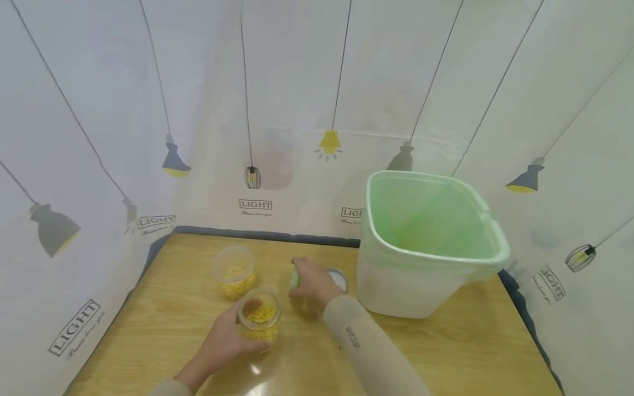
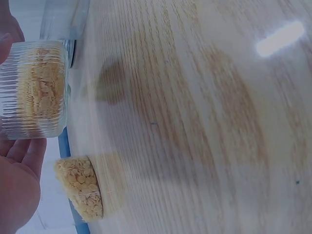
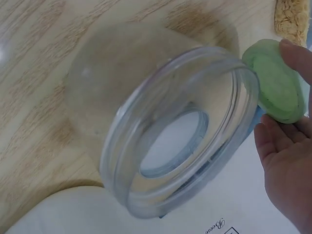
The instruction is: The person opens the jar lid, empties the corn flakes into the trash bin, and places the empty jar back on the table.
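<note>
My left hand [image 1: 224, 338] grips a ribbed glass jar [image 2: 41, 90] partly filled with yellow flakes. Its mouth is uncovered, and its base appears slightly off the table in the left wrist view. Between the thumb and fingers of my right hand [image 1: 313, 281] is a green lid [image 3: 277, 80], held on its edge. An open clear jar [image 3: 146, 97] with nothing visible inside stands beside the lid in the right wrist view; in the head view my right arm mostly hides it. Behind the left-hand jar sits a clear tub [image 1: 235, 280] of yellow flakes.
A white bin [image 1: 396, 289] with a pale green liner stands on the right of the wooden table [image 1: 163, 324]. Near its left side lies a white disc with a grey rim [image 1: 339, 279]. A lamp-printed sheet [image 1: 292, 82] surrounds the table's back and sides.
</note>
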The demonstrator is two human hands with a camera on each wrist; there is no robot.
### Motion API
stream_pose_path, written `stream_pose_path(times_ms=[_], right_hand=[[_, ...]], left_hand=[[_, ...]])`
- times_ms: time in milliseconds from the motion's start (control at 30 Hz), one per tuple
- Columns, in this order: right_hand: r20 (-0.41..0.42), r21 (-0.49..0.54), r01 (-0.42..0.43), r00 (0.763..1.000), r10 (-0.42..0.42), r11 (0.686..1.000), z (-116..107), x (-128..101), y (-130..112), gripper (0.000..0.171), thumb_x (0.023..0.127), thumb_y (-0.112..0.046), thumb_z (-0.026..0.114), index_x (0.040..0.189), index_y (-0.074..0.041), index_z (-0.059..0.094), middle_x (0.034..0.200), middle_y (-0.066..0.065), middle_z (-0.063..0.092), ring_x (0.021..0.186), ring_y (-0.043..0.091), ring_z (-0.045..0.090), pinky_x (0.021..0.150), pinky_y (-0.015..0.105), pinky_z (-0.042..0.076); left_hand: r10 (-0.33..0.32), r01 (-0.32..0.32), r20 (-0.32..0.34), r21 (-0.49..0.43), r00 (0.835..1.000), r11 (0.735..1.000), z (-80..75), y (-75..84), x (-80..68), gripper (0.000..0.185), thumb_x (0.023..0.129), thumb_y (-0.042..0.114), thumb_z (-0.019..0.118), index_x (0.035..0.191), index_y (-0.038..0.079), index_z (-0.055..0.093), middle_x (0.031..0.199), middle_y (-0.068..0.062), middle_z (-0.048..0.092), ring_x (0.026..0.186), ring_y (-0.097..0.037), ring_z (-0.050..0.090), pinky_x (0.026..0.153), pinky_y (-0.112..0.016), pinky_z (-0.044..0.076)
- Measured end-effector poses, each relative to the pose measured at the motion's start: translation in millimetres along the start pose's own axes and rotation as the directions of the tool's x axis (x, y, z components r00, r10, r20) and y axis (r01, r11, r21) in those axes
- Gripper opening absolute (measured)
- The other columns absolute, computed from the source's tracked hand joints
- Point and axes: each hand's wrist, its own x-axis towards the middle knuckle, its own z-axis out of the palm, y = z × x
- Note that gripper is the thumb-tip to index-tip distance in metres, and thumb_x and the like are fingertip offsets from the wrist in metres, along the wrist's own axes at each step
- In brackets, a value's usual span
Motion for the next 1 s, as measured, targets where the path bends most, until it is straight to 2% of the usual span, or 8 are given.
stream_pose_path(times_ms=[133,233,300,467,567,800,1000], right_hand=[[0.011,0.048,-0.034,0.999,0.033,0.998,7,4,3,0.084,0.077,-0.029,0.081,0.147,-0.017,0.037,0.146,0.004,0.047,0.125,0.024,0.054,0.109,0.044,0.045],[0.017,0.079,-0.066,0.998,0.065,0.995,10,6,5,0.087,0.077,-0.029,0.081,0.149,-0.016,0.034,0.150,0.005,0.043,0.130,0.024,0.051,0.112,0.045,0.042],[0.017,0.065,-0.077,0.997,0.076,0.995,10,8,6,0.088,0.078,-0.030,0.081,0.150,-0.015,0.032,0.152,0.007,0.041,0.133,0.025,0.048,0.114,0.045,0.040],[-0.004,-0.058,-0.080,0.997,0.080,0.995,9,13,5,0.088,0.078,-0.038,0.081,0.147,-0.009,0.035,0.145,0.013,0.049,0.131,0.029,0.049,0.115,0.048,0.038],[-0.011,-0.130,-0.088,0.996,0.088,0.988,8,15,2,0.087,0.077,-0.041,0.080,0.146,-0.009,0.037,0.141,0.013,0.051,0.131,0.030,0.049,0.116,0.049,0.035],[-0.038,-0.315,-0.080,0.997,0.071,0.946,14,18,-5,0.083,0.078,-0.036,0.078,0.145,-0.010,0.038,0.139,0.012,0.054,0.129,0.029,0.051,0.113,0.048,0.039],[-0.024,-0.386,-0.098,0.995,0.096,0.917,16,17,-5,0.071,0.078,-0.034,0.077,0.137,-0.008,0.047,0.128,0.009,0.059,0.119,0.026,0.056,0.109,0.045,0.044]], left_hand=[[-0.006,0.006,0.001,-0.001,1.000,1.000,3.4,-1.4,0.1,0.094,0.052,0.032,0.095,0.135,0.019,0.053,0.134,0.003,0.061,0.125,-0.024,0.057,0.108,-0.050,0.045],[-0.015,0.015,0.008,-0.001,1.000,1.000,4.4,-2.6,0.2,0.095,0.051,0.034,0.095,0.135,0.021,0.052,0.134,0.003,0.060,0.126,-0.025,0.056,0.108,-0.051,0.044],[-0.020,0.020,0.010,0.000,1.000,1.000,4.4,-3.1,0.4,0.095,0.051,0.035,0.095,0.135,0.021,0.052,0.135,0.002,0.060,0.127,-0.026,0.056,0.108,-0.052,0.044],[-0.035,0.035,0.011,-0.011,0.999,0.999,3.7,-3.4,1.8,0.096,0.051,0.036,0.095,0.135,0.021,0.052,0.137,0.002,0.059,0.128,-0.026,0.055,0.109,-0.051,0.043],[-0.047,0.047,0.012,-0.014,0.999,0.999,3.2,-2.8,2.8,0.097,0.050,0.035,0.095,0.136,0.022,0.052,0.137,0.003,0.058,0.129,-0.025,0.054,0.110,-0.051,0.043],[-0.056,0.056,0.008,-0.019,0.998,0.998,1.4,-2.1,2.1,0.096,0.051,0.033,0.095,0.136,0.023,0.052,0.137,0.004,0.058,0.129,-0.024,0.054,0.110,-0.051,0.043],[-0.021,0.022,0.028,-0.036,0.999,0.999,1.6,-0.1,2.0,0.097,0.055,0.029,0.095,0.139,0.021,0.048,0.140,-0.001,0.056,0.131,-0.028,0.052,0.111,-0.053,0.041]])
